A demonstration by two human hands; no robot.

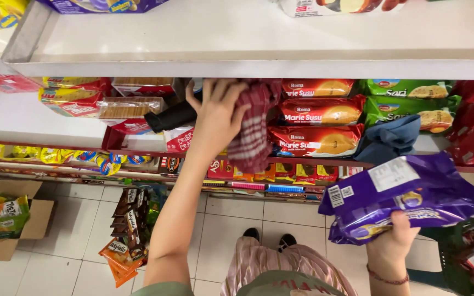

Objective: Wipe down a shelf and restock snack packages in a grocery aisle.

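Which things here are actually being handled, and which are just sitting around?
In hand:
left hand on a red checked cloth
right hand holding purple packets

Just lying about:
red biscuit packs
green packs
blue cloth
cardboard box

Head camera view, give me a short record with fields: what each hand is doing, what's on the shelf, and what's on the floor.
left hand: left hand grips a red checked cloth against the middle shelf
right hand: right hand holds purple snack bags from below
shelf goods: red biscuit packs stacked to the right of the cloth, green packs further right
other cloth: blue cloth lying on the shelf edge
floor: cardboard box of snacks on white tiles
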